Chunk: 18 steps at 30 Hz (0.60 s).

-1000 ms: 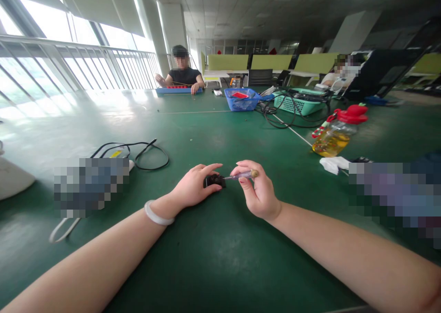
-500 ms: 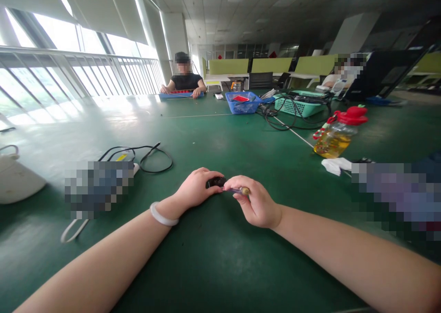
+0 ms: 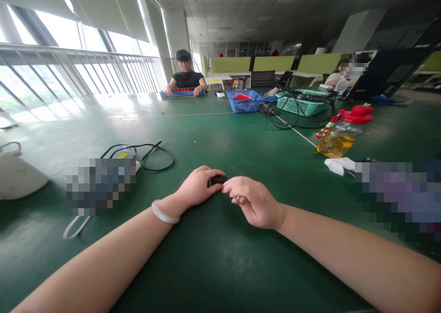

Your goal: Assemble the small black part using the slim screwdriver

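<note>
My left hand (image 3: 193, 187), with a pale bangle (image 3: 164, 213) at the wrist, is closed around a small black object (image 3: 217, 180) low over the green table. Fingers hide part of it, so its exact kind does not show. My right hand (image 3: 259, 203) is pinched around a slim tool with a round brass-coloured end (image 3: 242, 200), which points back towards me. The tool's front end is hidden behind the fingers, right beside the black object. Both hands nearly meet at the fingertips.
On the left lie a black cable (image 3: 156, 161) and a blurred-out item with a white loop (image 3: 77, 228). To the right stands a red-lidded bottle (image 3: 339, 136) near a white tissue (image 3: 339, 166). Farther off are a blue basket (image 3: 244, 104), a green basket (image 3: 303, 107) and a seated person (image 3: 188, 80).
The right hand has turned slightly, and the brass-coloured end of the tool has tipped down and towards me. My left hand keeps its hold on the black object.
</note>
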{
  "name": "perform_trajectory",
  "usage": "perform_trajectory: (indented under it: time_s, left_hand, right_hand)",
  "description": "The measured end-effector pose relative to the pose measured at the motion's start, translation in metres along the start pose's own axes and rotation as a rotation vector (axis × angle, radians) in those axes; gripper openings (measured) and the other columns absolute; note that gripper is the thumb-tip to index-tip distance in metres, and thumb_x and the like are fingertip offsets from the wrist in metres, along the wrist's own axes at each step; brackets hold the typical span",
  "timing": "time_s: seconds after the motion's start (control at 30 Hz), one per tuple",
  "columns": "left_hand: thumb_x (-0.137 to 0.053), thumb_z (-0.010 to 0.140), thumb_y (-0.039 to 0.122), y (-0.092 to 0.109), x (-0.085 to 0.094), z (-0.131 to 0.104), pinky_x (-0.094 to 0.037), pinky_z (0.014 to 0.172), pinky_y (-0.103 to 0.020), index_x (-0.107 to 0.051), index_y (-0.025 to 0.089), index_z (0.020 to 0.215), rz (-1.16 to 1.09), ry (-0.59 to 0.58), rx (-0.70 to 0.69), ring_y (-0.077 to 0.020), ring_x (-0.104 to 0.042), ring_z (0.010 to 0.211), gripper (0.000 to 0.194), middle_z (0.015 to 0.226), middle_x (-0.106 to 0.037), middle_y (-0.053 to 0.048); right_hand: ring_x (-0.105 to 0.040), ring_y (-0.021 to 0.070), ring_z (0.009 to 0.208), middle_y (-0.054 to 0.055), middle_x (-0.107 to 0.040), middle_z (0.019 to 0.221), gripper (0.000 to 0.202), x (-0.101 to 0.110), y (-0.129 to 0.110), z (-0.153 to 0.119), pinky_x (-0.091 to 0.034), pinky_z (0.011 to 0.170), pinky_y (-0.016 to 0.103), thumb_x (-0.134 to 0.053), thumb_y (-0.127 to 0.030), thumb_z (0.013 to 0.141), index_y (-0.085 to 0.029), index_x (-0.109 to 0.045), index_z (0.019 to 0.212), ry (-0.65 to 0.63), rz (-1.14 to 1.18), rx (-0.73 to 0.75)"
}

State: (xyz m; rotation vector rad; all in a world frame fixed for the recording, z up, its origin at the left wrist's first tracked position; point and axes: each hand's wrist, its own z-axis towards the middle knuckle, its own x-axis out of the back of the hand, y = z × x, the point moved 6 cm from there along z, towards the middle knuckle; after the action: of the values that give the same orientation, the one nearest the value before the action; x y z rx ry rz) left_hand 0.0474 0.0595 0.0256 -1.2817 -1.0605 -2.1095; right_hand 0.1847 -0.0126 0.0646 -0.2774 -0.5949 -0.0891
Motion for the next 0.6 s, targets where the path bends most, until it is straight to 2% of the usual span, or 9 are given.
perform_trajectory:
  time_s: [0.23,0.43,0.6]
  left_hand:
    - [-0.058,0.081,0.028,0.001,0.002,-0.001,-0.048,0.089,-0.036,-0.063,0.027,0.110,0.014,0.019,0.026,-0.0212,-0.060,0.096,0.030,0.101,-0.069,-0.002]
    - [-0.060,0.079,0.026,0.001,0.001,-0.001,-0.048,0.088,-0.035,-0.063,0.027,0.110,0.020,0.016,0.019,-0.0210,-0.060,0.096,0.032,0.100,-0.069,-0.002]
    - [-0.059,0.079,0.025,0.000,0.001,-0.001,-0.047,0.089,-0.036,-0.062,0.027,0.111,0.019,0.008,0.019,-0.0212,-0.060,0.097,0.032,0.101,-0.069,-0.002]
  right_hand:
    - [-0.063,0.0185,0.098,0.008,-0.069,0.092,0.010,-0.015,-0.022,0.004,-0.052,0.092,0.034,-0.047,-0.015,0.086,-0.016,-0.057,0.088,-0.247,-0.149,0.167]
    - [-0.063,0.0181,0.095,0.005,-0.070,0.092,0.014,-0.026,-0.017,0.000,-0.051,0.092,0.032,-0.048,-0.014,0.084,-0.016,-0.062,0.083,-0.373,-0.188,0.151]
    - [-0.063,0.0188,0.095,0.005,-0.071,0.091,0.016,-0.026,-0.015,0.001,-0.050,0.094,0.033,-0.048,-0.012,0.082,-0.015,-0.064,0.083,-0.405,-0.183,0.125]
